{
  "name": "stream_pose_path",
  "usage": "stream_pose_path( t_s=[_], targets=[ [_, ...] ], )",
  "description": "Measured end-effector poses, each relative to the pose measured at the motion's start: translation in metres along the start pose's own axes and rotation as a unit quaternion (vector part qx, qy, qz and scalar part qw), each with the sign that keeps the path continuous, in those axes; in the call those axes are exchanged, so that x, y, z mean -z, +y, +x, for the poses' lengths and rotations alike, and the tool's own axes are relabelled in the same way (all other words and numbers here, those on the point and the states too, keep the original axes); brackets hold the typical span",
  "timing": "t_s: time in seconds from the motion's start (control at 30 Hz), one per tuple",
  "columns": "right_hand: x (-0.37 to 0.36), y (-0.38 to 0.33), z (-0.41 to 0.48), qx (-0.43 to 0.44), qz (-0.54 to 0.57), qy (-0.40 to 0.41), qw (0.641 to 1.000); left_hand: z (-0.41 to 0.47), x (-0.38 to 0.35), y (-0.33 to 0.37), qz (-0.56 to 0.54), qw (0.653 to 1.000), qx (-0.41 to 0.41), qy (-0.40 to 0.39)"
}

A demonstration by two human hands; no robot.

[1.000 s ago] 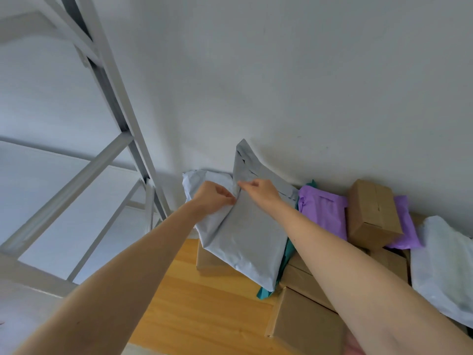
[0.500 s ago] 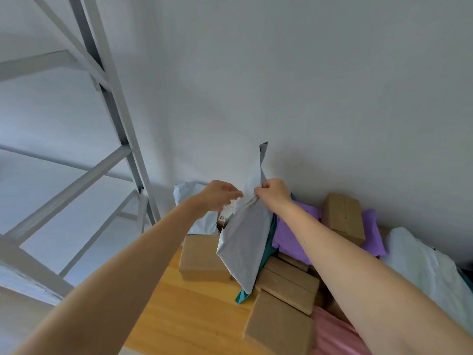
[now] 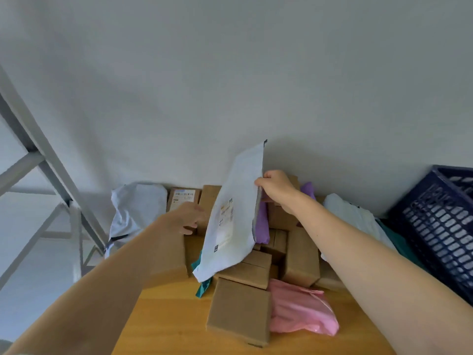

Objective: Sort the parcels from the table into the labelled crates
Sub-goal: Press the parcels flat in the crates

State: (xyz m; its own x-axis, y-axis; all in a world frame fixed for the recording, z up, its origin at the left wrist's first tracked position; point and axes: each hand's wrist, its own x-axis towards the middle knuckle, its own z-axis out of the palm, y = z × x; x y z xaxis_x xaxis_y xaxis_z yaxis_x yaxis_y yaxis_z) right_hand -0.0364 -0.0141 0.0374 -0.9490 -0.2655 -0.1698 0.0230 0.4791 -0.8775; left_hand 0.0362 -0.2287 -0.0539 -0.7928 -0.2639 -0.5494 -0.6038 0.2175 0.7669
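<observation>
Parcels point(image 3: 302, 254) lie in a heap on the wooden table point(image 3: 166, 326) in the lower middle of the picture: brown boxes point(image 3: 239, 310), a pink bag point(image 3: 302, 310) and a purple bag point(image 3: 262, 224) that is partly hidden. The right hand point(image 3: 277, 187) pinches the edge of a white bag point(image 3: 230, 213) and holds it up on end over the heap. Its label is too blurry to read. The left hand point(image 3: 186, 216) is just left of that bag, apart from the right hand. It is blurry, so I cannot tell if it holds anything. A blue crate point(image 3: 440, 226) is cut off at the right edge.
</observation>
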Motion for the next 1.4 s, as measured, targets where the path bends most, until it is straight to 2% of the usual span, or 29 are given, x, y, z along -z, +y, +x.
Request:
stream_pose_path(
  t_s=[0.2,0.43,0.67,1.07,1.27,1.4],
  targets=[
    [0.026,0.036,-0.008,-0.043,-0.050,0.068,0.996,0.029,-0.030,-0.008,0.025,0.995,0.028,-0.089],
    [0.031,0.068,-0.015,-0.091,-0.043,0.110,0.989,0.049,-0.042,-0.018,-0.016,0.997,0.012,-0.071],
    [0.024,0.086,-0.023,-0.127,-0.040,0.126,0.983,0.053,-0.046,-0.022,-0.079,0.992,0.019,-0.096],
    [0.027,0.114,-0.042,-0.084,-0.011,0.150,0.985,0.043,-0.033,-0.010,-0.122,0.986,-0.012,-0.110],
    [0.031,0.101,-0.045,-0.029,0.009,0.187,0.982,0.032,-0.012,0.008,-0.143,0.981,-0.084,-0.100],
    [0.034,0.082,-0.043,0.000,0.004,0.220,0.975,0.022,0.011,0.031,-0.084,0.985,-0.140,-0.055]
  ],
)
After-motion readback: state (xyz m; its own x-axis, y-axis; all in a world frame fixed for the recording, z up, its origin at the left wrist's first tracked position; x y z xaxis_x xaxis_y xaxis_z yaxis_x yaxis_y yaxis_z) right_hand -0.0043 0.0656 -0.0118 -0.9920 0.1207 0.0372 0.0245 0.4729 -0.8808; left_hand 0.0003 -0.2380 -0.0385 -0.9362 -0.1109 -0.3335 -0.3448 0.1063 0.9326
